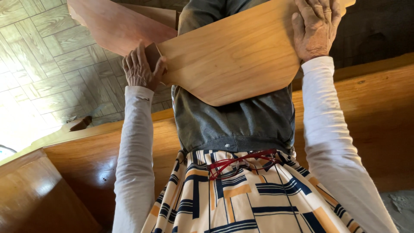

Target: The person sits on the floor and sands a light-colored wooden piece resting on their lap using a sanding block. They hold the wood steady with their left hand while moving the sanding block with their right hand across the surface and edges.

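A: What is largest here?

B: A long wooden bench (371, 116) runs behind. In front of it, a pale wood panel (233, 56) with a curved lower edge is held up flat, probably so its face can be worked.

A: How is it held?

B: The right hand (317, 28) lies open-palmed on the panel's right end, steadying it. The left hand (140, 69) is closed on a small brown block (153, 54), pressed to the panel's left edge.

A: Anything smaller?

B: Red glasses (241, 164) hang at the person's chest.

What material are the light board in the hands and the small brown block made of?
Board: looks like pale wood, smooth finish, with visible grain lines. Block under the left hand: probably sanded wood or cork, matte brown; mostly hidden, so unsure.
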